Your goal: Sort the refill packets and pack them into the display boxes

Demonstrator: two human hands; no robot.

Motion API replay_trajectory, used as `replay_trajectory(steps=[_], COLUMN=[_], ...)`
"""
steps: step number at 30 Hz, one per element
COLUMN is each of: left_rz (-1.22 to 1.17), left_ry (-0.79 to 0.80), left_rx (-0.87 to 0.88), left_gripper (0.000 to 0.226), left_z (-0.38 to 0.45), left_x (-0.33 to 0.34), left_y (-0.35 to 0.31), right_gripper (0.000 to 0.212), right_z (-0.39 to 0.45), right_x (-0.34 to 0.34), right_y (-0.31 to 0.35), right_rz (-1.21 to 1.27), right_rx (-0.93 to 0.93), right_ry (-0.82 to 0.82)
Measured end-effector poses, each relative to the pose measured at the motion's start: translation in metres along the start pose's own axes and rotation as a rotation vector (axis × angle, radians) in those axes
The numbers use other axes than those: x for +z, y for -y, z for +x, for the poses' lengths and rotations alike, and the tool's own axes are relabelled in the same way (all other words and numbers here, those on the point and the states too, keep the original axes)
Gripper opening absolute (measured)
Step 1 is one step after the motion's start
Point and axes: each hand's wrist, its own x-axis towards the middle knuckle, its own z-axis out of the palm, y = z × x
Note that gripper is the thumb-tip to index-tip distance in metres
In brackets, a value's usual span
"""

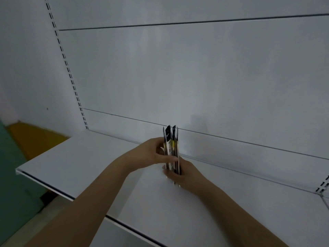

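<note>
A bundle of several long, thin refill packets [171,139] stands upright above the white shelf [80,157], edge-on to the camera, black with a yellow patch. My left hand [153,151] grips the bundle around its middle from the left, thumb across the front. My right hand [179,172] holds the lower end from the right and below, fingers curled round it. The bundle's bottom tip pokes out under my right hand. No display box is in view.
The shelf's white back panel [195,77] rises behind the hands, with slotted uprights at the left [67,68] and right [323,186]. A yellow and green surface [26,139] lies beyond the shelf's left end.
</note>
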Motion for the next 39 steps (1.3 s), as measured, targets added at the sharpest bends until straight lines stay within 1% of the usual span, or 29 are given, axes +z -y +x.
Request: replay_trajectory(steps=[2, 3, 7, 10, 12, 14, 15, 16, 17, 18, 19, 21, 22, 23, 24, 26, 27, 30, 33, 35, 37, 39], left_rz=[-0.023, -0.029, -0.052, 0.004, 0.093, 0.114, 0.089, 0.060, 0.038, 0.025, 0.011, -0.017, -0.032, -0.049, -0.069, -0.126, -0.179, -0.309, -0.387, -0.454, -0.508, -0.568], left_ry=[-0.060, -0.077, -0.063, -0.033, -0.070, -0.135, -0.156, -0.168, -0.175, -0.178, -0.181, -0.205, -0.237, -0.292, -0.364, -0.480, -0.498, -0.477, -0.424, -0.353, -0.294, -0.272], left_rx=[0.012, 0.020, 0.067, 0.060, 0.073, 0.075, 0.074, 0.073, 0.068, 0.057, 0.036, -0.024, -0.055, -0.076, -0.087, -0.115, -0.135, -0.156, -0.162, -0.165, -0.154, -0.138], left_gripper=[0.023, 0.022, 0.038, 0.038, 0.034, 0.029, 0.025, 0.021, 0.019, 0.019, 0.021, 0.030, 0.033, 0.032, 0.028, 0.017, 0.013, 0.006, 0.008, 0.016, 0.019, 0.019], left_z=[0.002, 0.002, 0.000, 0.001, 0.004, 0.005, 0.004, 0.004, 0.002, 0.001, 0.000, -0.003, -0.004, -0.005, -0.005, -0.007, -0.009, -0.012, -0.012, -0.009, -0.004, 0.005], left_x=[-0.001, 0.000, 0.005, 0.011, 0.017, 0.021, 0.022, 0.022, 0.022, 0.022, 0.023, 0.026, 0.029, 0.032, 0.035, 0.037, 0.038, 0.036, 0.039, 0.052, 0.072, 0.095], left_y=[-0.001, -0.002, -0.004, -0.004, -0.004, -0.004, -0.004, -0.005, -0.004, -0.005, -0.005, -0.004, -0.002, 0.001, 0.005, 0.012, 0.013, 0.012, 0.008, 0.005, 0.001, -0.004], right_gripper=[0.049, 0.053, 0.049, 0.044, 0.056, 0.070, 0.070, 0.061, 0.047, 0.033, 0.027, 0.026, 0.022, 0.014, 0.013, 0.023, 0.025, 0.025, 0.029, 0.044, 0.067, 0.090], right_z=[0.001, 0.001, 0.000, 0.000, 0.002, 0.002, 0.001, 0.001, 0.000, -0.001, -0.001, -0.002, -0.002, -0.003, -0.003, -0.004, -0.005, -0.009, -0.024, -0.045, -0.074, -0.113], right_x=[-0.001, 0.000, 0.002, 0.003, 0.005, 0.006, 0.006, 0.005, 0.005, 0.005, 0.005, 0.006, 0.006, 0.005, 0.004, 0.002, 0.001, -0.004, -0.018, -0.035, -0.058, -0.083], right_y=[-0.001, -0.001, -0.002, -0.003, -0.002, 0.001, 0.003, 0.004, 0.004, 0.004, 0.005, 0.005, 0.006, 0.007, 0.006, 0.006, 0.007, 0.014, 0.014, 0.007, -0.005, -0.021], right_rz=[-0.020, -0.032, -0.055, -0.053, -0.068, -0.108, -0.124, -0.138, -0.151, -0.166, -0.182, -0.248, -0.296, -0.352, -0.419, -0.533, -0.572, -0.621, -0.676, -0.711, -0.690, -0.686], right_rx=[0.022, 0.033, 0.062, 0.075, 0.088, 0.104, 0.115, 0.128, 0.138, 0.153, 0.159, 0.169, 0.164, 0.151, 0.146, 0.131, 0.119, 0.081, 0.067, 0.062, 0.077, 0.122], right_ry=[0.014, 0.015, -0.010, -0.034, -0.041, -0.011, 0.004, 0.003, -0.013, -0.031, -0.050, -0.083, -0.102, -0.124, -0.145, -0.181, -0.198, -0.200, -0.171, -0.136, -0.106, -0.113])
